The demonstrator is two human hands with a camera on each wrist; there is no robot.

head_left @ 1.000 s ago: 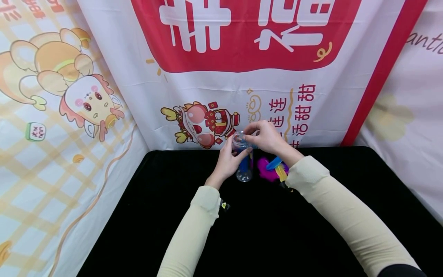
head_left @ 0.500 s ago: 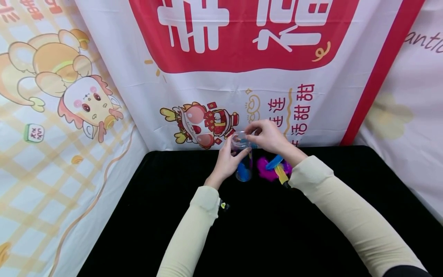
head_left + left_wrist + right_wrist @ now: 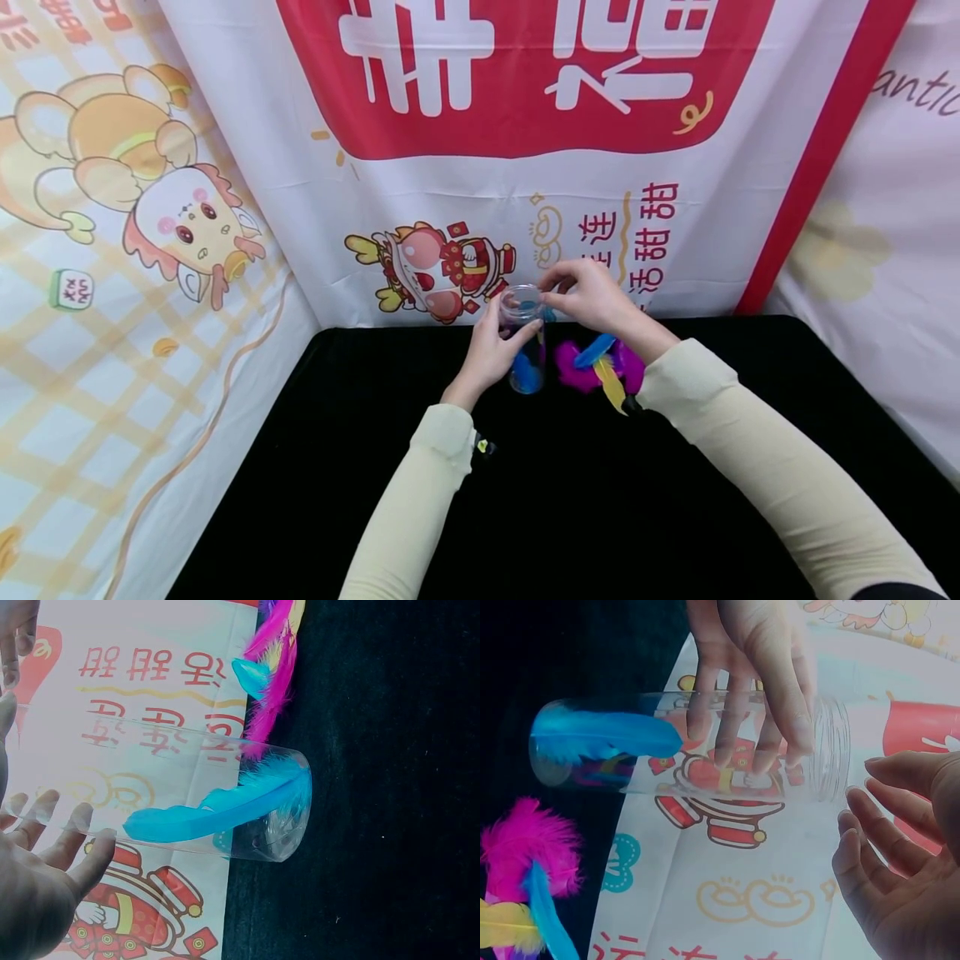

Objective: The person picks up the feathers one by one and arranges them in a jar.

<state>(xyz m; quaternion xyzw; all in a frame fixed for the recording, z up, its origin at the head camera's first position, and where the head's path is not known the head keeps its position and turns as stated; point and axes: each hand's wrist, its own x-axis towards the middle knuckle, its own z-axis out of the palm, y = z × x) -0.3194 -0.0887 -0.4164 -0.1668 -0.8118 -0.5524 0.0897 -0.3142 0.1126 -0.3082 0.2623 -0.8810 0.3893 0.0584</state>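
Observation:
My left hand point(image 3: 486, 350) holds a clear jar point(image 3: 522, 313) round its upper part, its thumb on the near side. In the right wrist view the jar's threaded mouth point(image 3: 829, 750) has no lid on it. A blue feather point(image 3: 604, 736) lies inside at the bottom end, also plain in the left wrist view. Just beside the mouth is my right hand point(image 3: 588, 297), its fingers loosely bent and nothing between them. Right of the jar, a loose pile holds magenta feathers point(image 3: 576, 367), a blue feather point(image 3: 595, 352) and a yellow feather point(image 3: 611, 385).
A black cloth point(image 3: 570, 500) covers the table. Behind its far edge hangs a white and red printed curtain point(image 3: 427, 183), close to the jar and both hands. Another patterned curtain point(image 3: 135, 358) borders the left side.
The blue feather has dropped from higher in the jar to its bottom. My right hand has drawn slightly right from the mouth. The left hand keeps its hold.

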